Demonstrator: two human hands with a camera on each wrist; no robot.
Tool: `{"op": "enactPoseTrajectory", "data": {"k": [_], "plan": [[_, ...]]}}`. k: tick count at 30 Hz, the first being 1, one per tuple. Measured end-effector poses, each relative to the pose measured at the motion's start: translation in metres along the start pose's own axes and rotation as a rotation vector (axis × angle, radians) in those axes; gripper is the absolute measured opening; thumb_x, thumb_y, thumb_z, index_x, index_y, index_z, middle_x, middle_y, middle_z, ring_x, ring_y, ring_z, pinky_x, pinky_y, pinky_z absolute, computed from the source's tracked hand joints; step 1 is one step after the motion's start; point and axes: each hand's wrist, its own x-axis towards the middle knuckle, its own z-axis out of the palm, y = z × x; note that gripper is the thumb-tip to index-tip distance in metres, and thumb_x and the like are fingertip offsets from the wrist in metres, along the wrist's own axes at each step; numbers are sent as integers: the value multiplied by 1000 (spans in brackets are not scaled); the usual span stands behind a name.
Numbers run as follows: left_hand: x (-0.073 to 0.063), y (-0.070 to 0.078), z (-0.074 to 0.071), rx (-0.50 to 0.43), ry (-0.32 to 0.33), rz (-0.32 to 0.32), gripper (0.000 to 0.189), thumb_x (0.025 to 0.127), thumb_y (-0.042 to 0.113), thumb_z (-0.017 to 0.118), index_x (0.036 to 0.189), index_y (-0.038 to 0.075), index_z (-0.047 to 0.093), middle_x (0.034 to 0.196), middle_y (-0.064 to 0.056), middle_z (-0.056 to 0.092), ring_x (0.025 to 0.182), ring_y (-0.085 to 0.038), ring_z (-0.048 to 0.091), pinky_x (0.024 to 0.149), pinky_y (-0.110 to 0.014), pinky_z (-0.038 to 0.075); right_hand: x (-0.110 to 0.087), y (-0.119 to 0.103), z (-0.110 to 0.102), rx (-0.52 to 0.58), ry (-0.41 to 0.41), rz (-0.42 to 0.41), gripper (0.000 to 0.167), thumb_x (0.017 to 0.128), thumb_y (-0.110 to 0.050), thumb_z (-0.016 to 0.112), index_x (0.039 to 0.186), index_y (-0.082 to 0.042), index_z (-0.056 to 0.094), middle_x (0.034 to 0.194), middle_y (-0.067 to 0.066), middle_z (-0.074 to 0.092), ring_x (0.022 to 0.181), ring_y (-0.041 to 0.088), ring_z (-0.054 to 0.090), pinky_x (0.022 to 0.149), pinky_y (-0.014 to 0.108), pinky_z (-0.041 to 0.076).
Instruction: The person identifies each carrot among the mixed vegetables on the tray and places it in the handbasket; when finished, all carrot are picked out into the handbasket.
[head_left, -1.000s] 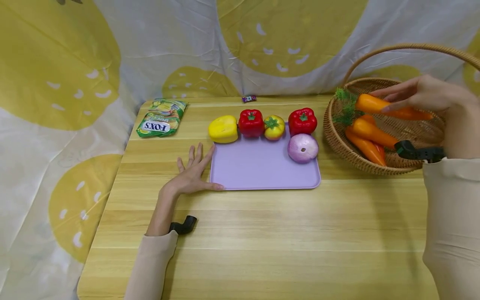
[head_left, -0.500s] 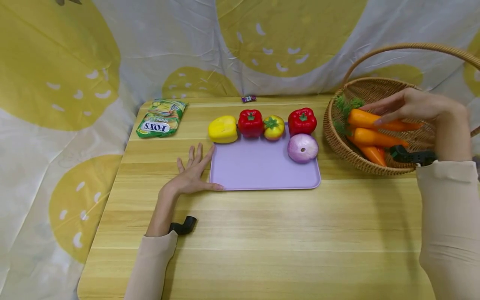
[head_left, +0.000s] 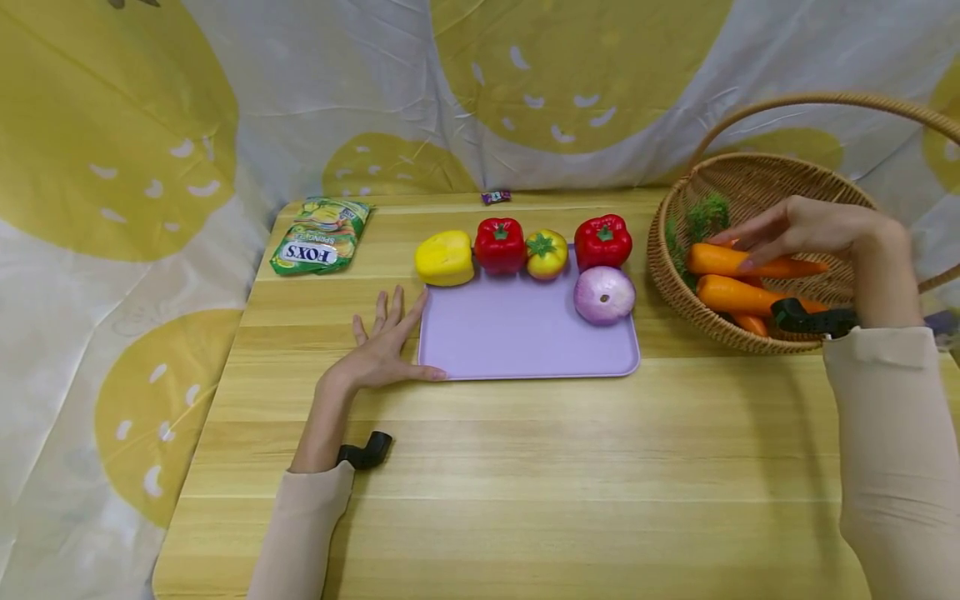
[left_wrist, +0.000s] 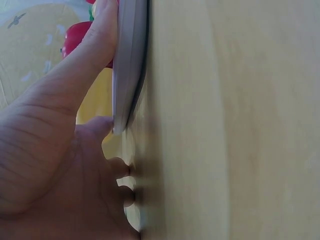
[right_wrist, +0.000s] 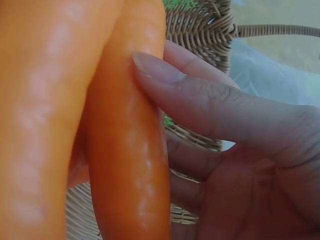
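My right hand [head_left: 817,229] pinches an orange carrot [head_left: 780,265] inside the wicker basket [head_left: 663,275]; in the right wrist view the thumb lies along the carrot's [right_wrist: 132,150] side, with fingers behind it. Another carrot [head_left: 738,294] lies in front of it, over a third that is mostly covered. Green tops [head_left: 707,218] show at the basket's left. With fingers spread, my left hand [head_left: 378,354] rests at the left edge of the lilac tray [head_left: 517,342], thumb on its front corner. In the left wrist view, several fingertips touch the table beside the tray's side [left_wrist: 127,65].
Along the tray's back sit a yellow pepper [head_left: 445,259], a red pepper [head_left: 500,246], a yellow-red tomato [head_left: 547,254] and another red pepper [head_left: 603,242]. A purple onion [head_left: 604,296] lies at its right. Behind are a green Fox's bag [head_left: 321,236] and small purple packet [head_left: 496,197]. The basket's handle [head_left: 810,98] arches up.
My right hand has lowered the carrot, moving it slightly left, deeper into the basket. The left hand and tray have stayed in place.
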Motion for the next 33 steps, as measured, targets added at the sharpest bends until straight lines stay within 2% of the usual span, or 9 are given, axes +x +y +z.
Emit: {"op": "enactPoseTrajectory", "data": {"k": [7, 15, 19, 24, 27, 33], "plan": [[0, 0, 0, -1, 3, 0, 127, 81, 61, 82, 167, 31, -7, 169, -15, -31, 154, -38, -35, 111, -79, -25, 2, 1, 4, 35, -6, -11, 51, 102, -23, 67, 150, -11, 55, 128, -13, 73, 108, -5, 65, 90, 18, 51], [-1, 1, -1, -3, 2, -4, 127, 81, 60, 82, 167, 32, -8, 169, -14, -31, 154, -37, -36, 111, -78, -25, 2, 2, 4, 44, -15, -81, 49, 103, -17, 64, 149, -5, 54, 123, -19, 73, 106, -1, 69, 88, 15, 52], [-1, 1, -2, -6, 0, 0, 126, 82, 60, 81, 167, 32, -8, 169, -14, -31, 154, -37, -36, 111, -78, -26, 1, 2, 4, 26, 3, -62, 49, 103, -21, 65, 149, -8, 56, 125, -16, 73, 107, -3, 68, 87, 14, 51], [0, 1, -1, -6, -2, 3, 126, 82, 60, 81, 167, 31, -8, 169, -15, -31, 154, -37, -36, 111, -79, -25, -2, -3, 3, 39, 15, -24, 49, 104, -29, 65, 151, -17, 56, 134, -21, 68, 113, -12, 60, 89, 14, 50], [0, 1, -2, -8, -2, 1, 127, 81, 60, 82, 167, 31, -7, 169, -14, -31, 154, -37, -36, 111, -78, -26, -6, -8, 1, 41, 22, -28, 50, 104, -29, 63, 152, -17, 54, 135, -24, 66, 113, -10, 62, 89, 14, 50], [0, 1, 0, -4, -2, -1, 127, 82, 60, 82, 167, 31, -7, 169, -15, -31, 154, -37, -36, 111, -78, -26, -12, -20, -2, 69, 33, -95, 50, 106, -21, 60, 153, -8, 50, 136, -26, 64, 116, -8, 64, 90, 11, 52]]}}
